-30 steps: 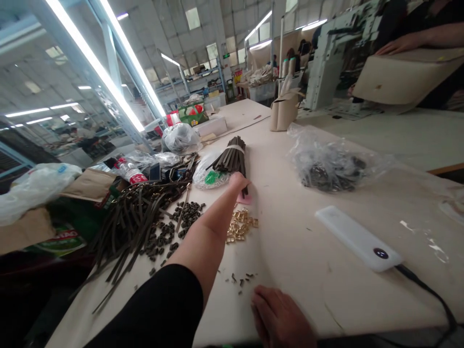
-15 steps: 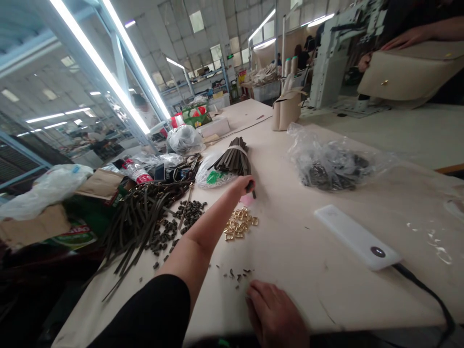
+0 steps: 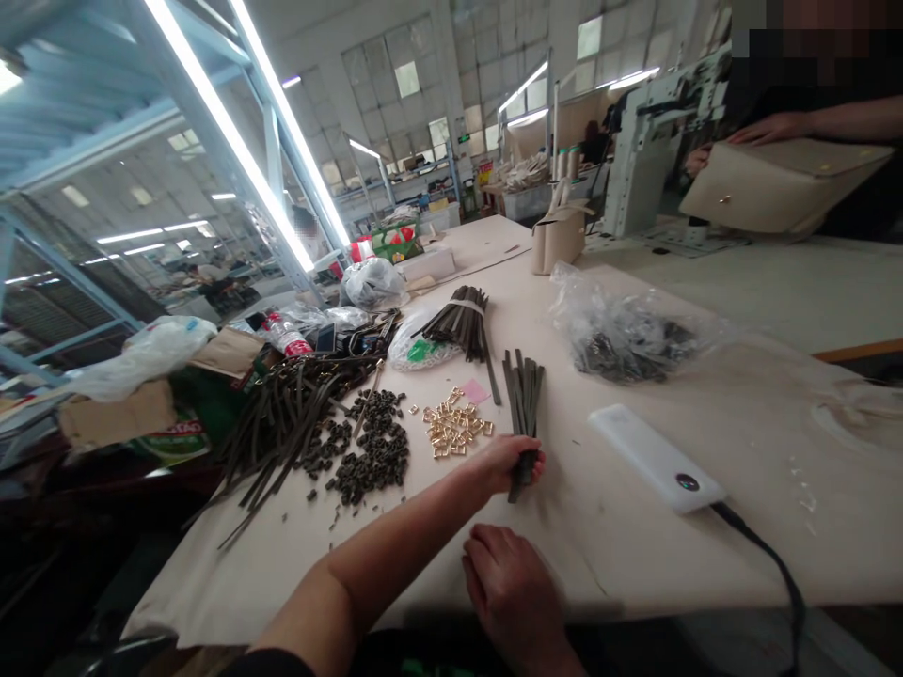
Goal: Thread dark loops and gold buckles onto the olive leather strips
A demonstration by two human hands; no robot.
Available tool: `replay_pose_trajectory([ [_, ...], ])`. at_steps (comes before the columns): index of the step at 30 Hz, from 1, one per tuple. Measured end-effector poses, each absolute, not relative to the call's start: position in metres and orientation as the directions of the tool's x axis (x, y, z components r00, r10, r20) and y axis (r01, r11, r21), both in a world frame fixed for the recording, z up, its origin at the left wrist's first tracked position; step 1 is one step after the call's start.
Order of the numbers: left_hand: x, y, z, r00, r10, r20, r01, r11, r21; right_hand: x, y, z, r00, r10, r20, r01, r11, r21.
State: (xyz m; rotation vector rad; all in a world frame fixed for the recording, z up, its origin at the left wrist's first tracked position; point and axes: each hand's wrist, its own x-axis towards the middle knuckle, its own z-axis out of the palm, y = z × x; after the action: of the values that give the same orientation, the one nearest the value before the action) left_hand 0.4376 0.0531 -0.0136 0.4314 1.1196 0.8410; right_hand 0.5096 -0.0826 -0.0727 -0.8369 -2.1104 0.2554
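My left hand [image 3: 509, 463] is closed around the near ends of a small bunch of dark leather strips [image 3: 523, 395] that fan out across the table away from me. My right hand [image 3: 509, 588] rests near the table's front edge, fingers loosely curled, with nothing visible in it. Just left of the held strips lies a heap of gold metal buckles [image 3: 455, 429] beside a pink slip [image 3: 477, 391]. Farther back sits a banded bundle of dark strips [image 3: 460, 322].
Dark small loops [image 3: 371, 451] and a long pile of strips [image 3: 289, 414] lie at the left. A white power bank [image 3: 655, 457] with a cable lies at the right, and a clear bag of dark hardware [image 3: 625, 334] behind it. Another person's hands hold a beige bag [image 3: 780, 183] at the far right.
My left hand pulled a few strips out of the banded bundle and drew them back toward me. My right hand stayed near the table edge. The camera tilted slightly.
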Motion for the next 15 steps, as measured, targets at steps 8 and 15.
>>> replay_pose_trajectory([
  [8,0.438,0.030,-0.011,0.189,0.815,-0.547,-0.249,0.579,0.776,0.552,-0.082,-0.063,-0.239,0.731,0.639,0.222,0.682,-0.697],
  [15,0.429,0.039,-0.003,0.100,0.888,-0.449,0.306,0.402,0.863,0.590,-0.025,-0.059,0.001,0.881,0.473,0.454,0.421,-0.786],
])
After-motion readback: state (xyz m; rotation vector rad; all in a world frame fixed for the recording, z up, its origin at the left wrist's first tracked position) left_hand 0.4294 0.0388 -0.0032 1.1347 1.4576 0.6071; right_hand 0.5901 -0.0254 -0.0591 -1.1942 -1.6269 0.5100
